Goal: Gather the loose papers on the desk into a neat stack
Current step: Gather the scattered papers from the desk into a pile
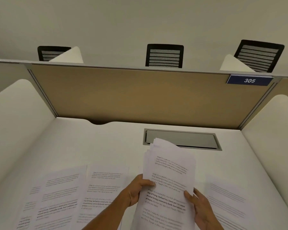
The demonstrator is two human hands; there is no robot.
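At your 1 o'clock, the blue plate [249,80] on the partition's [140,97] top corner reads "305" in white. On the sheaf [170,180] you hold, a bold paragraph reads in part "way of living. Defined by a slower pace... around strong community bonds"; the paler paragraphs above it begin "Village life is a peaceful". The sheet [101,188] at your 10 o'clock carries the same printed paragraphs, too blurred to read fully.
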